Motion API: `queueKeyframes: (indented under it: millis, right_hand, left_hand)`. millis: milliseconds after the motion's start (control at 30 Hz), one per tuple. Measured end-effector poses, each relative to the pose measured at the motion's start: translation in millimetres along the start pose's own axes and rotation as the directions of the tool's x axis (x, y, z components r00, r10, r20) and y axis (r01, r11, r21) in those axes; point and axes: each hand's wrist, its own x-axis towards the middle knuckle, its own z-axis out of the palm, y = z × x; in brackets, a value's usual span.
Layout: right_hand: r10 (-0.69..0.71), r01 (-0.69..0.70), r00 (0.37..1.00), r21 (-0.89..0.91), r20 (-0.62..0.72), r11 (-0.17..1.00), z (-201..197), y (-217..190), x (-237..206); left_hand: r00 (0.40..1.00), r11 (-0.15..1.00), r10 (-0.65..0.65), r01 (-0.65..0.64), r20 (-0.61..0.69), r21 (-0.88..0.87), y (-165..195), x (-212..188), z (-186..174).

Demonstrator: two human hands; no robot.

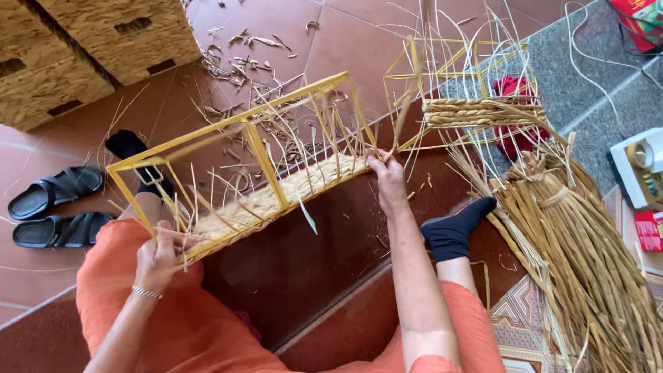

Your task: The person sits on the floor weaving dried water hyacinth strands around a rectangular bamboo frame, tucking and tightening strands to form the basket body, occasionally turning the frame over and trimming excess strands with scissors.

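On a red tiled floor (290, 262) strewn with straw scraps, two yellow wire frames stand: the near frame (242, 159), its bottom part-woven, rests tilted on the person's lap, the far frame (463, 90) beside a straw bundle (587, 262). Left hand (157, 257) and right hand (388, 178) each close on an end of the near frame; two black sandals (59, 207) lie by the floor's left edge, two woven baskets (83, 48) at its top-left corner

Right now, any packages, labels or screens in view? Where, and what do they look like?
Red package: top right corner on the grey floor, partly cut off.
Small red box: right edge, flat, rectangular.
White device: right edge, boxy, round yellowish part on top; no screen can be made out.
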Motion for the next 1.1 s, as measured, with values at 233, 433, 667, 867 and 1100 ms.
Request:
queueKeyframes:
  millis: [233, 433, 667, 867, 1100]
  right_hand:
    - [-0.013, 0.019, 0.998, -0.104, 0.054, 0.994, 16.4, -56.6, -102.4]
    - [-0.066, 0.065, 0.997, -0.029, -0.043, 0.997, 23.1, -38.7, -170.3]
    - [-0.23, 0.211, 0.961, -0.132, -0.156, 0.969, 50.1, -38.5, -247.0]
    - [-0.12, 0.079, 0.976, -0.222, -0.18, 0.972, 62.2, -41.8, -282.8]
    - [-0.268, 0.261, 0.959, -0.079, -0.095, 0.962, 56.9, -42.1, -268.0]
  left_hand:
    - [0.97, 0.967, 0.231, -0.237, 0.08, 0.089, -12.1, -56.9, -49.4]
    - [0.932, 0.931, 0.362, -0.361, -0.007, 0.053, -33.4, -117.3, -81.1]
    - [0.899, 0.886, 0.394, -0.315, -0.192, 0.342, -46.3, -151.2, -129.6]
    - [0.88, 0.882, 0.41, -0.314, -0.241, 0.351, -40.3, -175.9, -148.4]
    - [0.929, 0.939, 0.259, -0.177, -0.265, 0.296, -4.0, -186.2, -137.1]
